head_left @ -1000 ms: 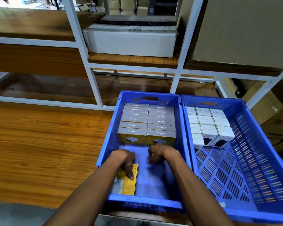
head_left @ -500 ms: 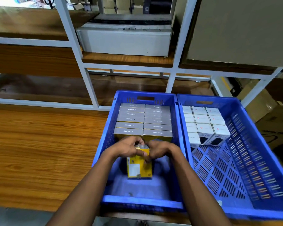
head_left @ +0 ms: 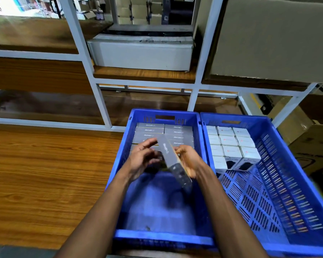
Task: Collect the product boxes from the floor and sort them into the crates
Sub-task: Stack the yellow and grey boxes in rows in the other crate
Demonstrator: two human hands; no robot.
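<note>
Two blue crates stand side by side. The left crate [head_left: 119, 159] has rows of grey-topped yellow boxes [head_left: 177, 132] packed at its far end. The right crate [head_left: 280, 146] holds several white boxes [head_left: 229, 141] at its far left. Above the left crate a grey and yellow box [head_left: 171, 161] is tilted and blurred by motion. My right hand [head_left: 189, 161] grips its right edge. My left hand [head_left: 142, 157] is at its left side with fingers spread, and touch is unclear.
The crates sit on a wooden surface [head_left: 45, 174] in front of a white metal shelf frame [head_left: 101, 101]. A long white carton [head_left: 142, 53] lies on the shelf behind. Brown cardboard cartons [head_left: 309, 144] stand at the right.
The yellow box was picked up from the crate floor with both hands, lifted and turned so its grey face shows. My left hand's fingers have spread.
</note>
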